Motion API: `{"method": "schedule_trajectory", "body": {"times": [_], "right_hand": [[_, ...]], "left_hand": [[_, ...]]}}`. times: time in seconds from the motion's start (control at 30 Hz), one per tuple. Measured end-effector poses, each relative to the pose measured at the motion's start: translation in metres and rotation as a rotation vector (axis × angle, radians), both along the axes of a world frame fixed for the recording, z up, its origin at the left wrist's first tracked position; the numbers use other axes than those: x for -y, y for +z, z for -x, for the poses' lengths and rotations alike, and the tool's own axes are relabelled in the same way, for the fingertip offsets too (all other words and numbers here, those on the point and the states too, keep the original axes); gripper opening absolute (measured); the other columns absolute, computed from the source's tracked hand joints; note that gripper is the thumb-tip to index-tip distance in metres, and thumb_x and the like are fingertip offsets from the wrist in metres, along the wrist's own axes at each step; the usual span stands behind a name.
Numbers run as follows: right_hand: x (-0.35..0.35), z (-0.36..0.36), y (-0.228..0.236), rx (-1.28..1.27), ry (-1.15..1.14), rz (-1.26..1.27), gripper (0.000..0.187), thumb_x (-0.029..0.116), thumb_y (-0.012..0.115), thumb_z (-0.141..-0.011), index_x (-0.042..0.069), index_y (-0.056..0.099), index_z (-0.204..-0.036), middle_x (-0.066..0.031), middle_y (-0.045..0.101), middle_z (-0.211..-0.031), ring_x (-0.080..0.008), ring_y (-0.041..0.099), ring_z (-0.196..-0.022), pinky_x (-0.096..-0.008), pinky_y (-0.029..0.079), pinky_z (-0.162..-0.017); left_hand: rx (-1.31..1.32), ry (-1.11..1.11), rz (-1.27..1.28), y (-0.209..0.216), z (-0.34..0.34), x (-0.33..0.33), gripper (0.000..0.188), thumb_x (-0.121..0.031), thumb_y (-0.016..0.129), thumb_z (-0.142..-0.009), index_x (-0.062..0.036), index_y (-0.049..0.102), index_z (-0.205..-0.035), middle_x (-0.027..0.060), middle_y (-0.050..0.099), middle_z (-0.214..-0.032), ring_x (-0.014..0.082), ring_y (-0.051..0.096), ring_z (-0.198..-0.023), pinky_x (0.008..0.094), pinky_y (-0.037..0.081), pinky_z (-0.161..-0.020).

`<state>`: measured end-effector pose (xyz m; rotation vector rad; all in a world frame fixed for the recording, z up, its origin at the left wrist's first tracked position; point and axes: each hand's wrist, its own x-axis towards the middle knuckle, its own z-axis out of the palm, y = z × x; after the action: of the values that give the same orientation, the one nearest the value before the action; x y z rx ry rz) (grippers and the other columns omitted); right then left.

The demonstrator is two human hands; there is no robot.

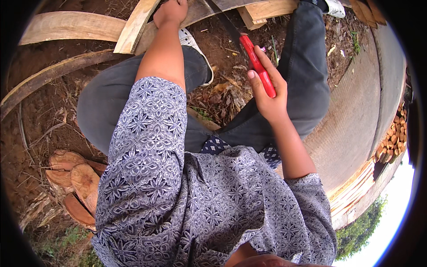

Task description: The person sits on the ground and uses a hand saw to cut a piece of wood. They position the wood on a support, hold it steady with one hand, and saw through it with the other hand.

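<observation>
The right hand [269, 95] is closed around the red handle of a handsaw [257, 66] held over the dirt ground [40, 129], while the left hand [171, 12] presses down, fingers curled, on a pale wooden plank [133, 26].

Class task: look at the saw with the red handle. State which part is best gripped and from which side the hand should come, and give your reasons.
Grip the saw by its red handle, coming from the near, lower end, as the right hand does. The handle is thick and rounded for fingers to wrap; the dark blade runs away toward the wooden plank that the left hand steadies, so keep off that end.
</observation>
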<state>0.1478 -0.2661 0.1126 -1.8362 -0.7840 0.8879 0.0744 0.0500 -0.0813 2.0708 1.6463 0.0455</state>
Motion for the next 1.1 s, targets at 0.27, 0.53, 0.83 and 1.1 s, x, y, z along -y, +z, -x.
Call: {"method": "schedule_trajectory", "body": {"times": [0.27, 0.53, 0.83, 1.1], "right_hand": [[-0.022, -0.005, 0.024, 0.102, 0.034, -0.037, 0.05, 0.014, 0.068, -0.099, 0.004, 0.057, -0.146, -0.0148, 0.07, -0.129, -0.0126, 0.066, -0.104, -0.0277, 0.051, -0.093], [-0.107, -0.018, -0.065, 0.01, -0.009, -0.158, 0.05, 0.015, 0.07, -0.099, 0.006, 0.058, -0.146, -0.0055, 0.072, -0.121, -0.0078, 0.063, -0.091, -0.0252, 0.051, -0.082], [-0.027, -0.004, -0.086, 0.039, 0.064, -0.149, 0.057, 0.008, 0.067, -0.098, 0.006, 0.05, -0.152, -0.014, 0.061, -0.145, -0.0171, 0.059, -0.127, -0.0316, 0.045, -0.107], [0.027, -0.001, -0.006, 0.046, 0.031, 0.08, 0.055, 0.008, 0.065, -0.1, 0.009, 0.05, -0.153, -0.0124, 0.066, -0.135, -0.0127, 0.063, -0.11, -0.0282, 0.049, -0.097]], "left_hand": [[-0.009, 0.004, -0.013, 0.004, 0.006, 0.006, 0.05, -0.047, 0.043, -0.097, -0.0105, 0.074, -0.112, 0.0201, 0.074, -0.112, 0.0392, 0.07, -0.108, 0.0524, 0.054, -0.094], [-0.007, -0.004, -0.001, 0.016, 0.003, 0.005, 0.05, -0.045, 0.043, -0.097, -0.0089, 0.075, -0.109, 0.0219, 0.074, -0.109, 0.0394, 0.071, -0.106, 0.0523, 0.055, -0.093], [-0.032, -0.01, -0.001, 0.006, -0.001, 0.002, 0.05, -0.047, 0.042, -0.097, -0.0122, 0.074, -0.114, 0.0199, 0.073, -0.113, 0.0388, 0.069, -0.109, 0.0513, 0.054, -0.094], [-0.006, -0.017, -0.016, 0.0, 0.003, 0.005, 0.05, -0.047, 0.042, -0.097, -0.0117, 0.074, -0.113, 0.02, 0.074, -0.112, 0.0394, 0.07, -0.107, 0.0512, 0.054, -0.094]]}}
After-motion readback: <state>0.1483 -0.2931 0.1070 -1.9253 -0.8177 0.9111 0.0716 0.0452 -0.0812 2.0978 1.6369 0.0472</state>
